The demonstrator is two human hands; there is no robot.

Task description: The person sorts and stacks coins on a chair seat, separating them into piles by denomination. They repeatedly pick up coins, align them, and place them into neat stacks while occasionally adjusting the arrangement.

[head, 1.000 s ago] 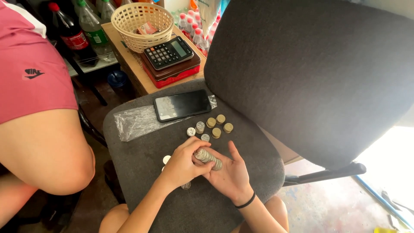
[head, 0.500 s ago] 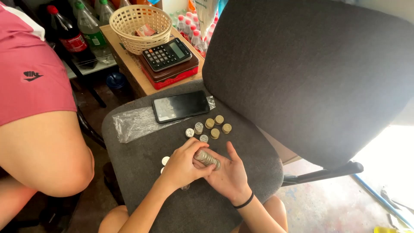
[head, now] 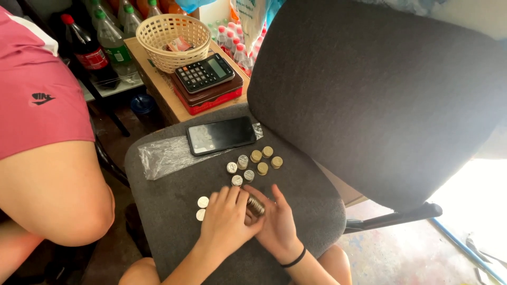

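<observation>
Both my hands rest on the grey chair seat (head: 174, 184) and hold a stack of silver coins (head: 256, 205) laid sideways between them. My left hand (head: 224, 220) covers one end of the stack, my right hand (head: 277, 224), with a black band at its wrist, cups the other end. Just beyond my fingers stand several short stacks of silver and gold coins (head: 254, 161). Two loose silver coins (head: 202, 208) lie left of my left hand.
A black phone (head: 221, 135) lies on a clear plastic bag (head: 163, 155) at the seat's far edge. Behind are a calculator (head: 205, 73) on a red box, a wicker basket (head: 173, 34), bottles. A person in a pink shirt (head: 37, 89) sits at left.
My hands stay closed on the sideways coin stack; they have shifted only slightly on the seat. The coin piles and phone have not moved.
</observation>
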